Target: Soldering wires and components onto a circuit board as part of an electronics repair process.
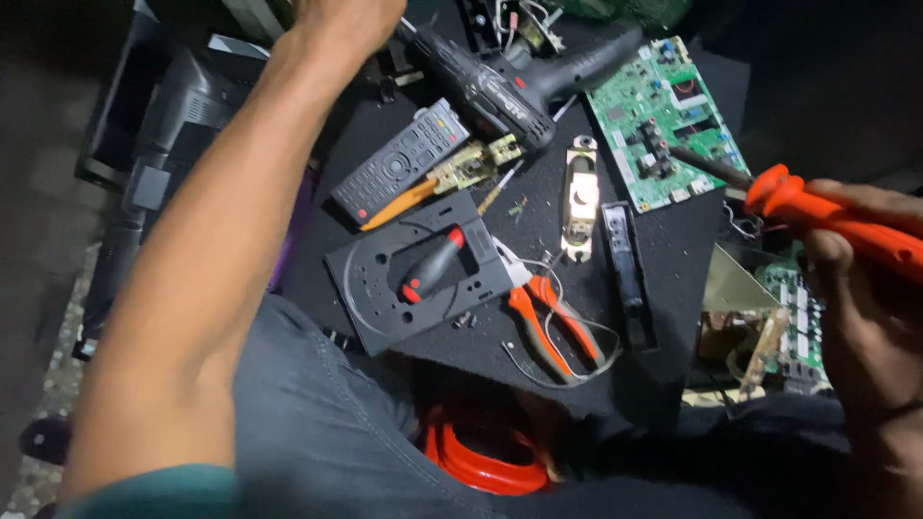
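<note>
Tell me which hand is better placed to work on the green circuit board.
Probably the right hand: it holds the orange screwdriver, whose tip rests at the green board. The left hand reaches away, beyond the drill.

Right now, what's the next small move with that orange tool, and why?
Probably lower the tip a little onto the green circuit board. The right hand grips the orange-handled tool, whose dark tip looks to lie over the board's black components; contact is unclear. The left hand reaches past the drill.
</note>
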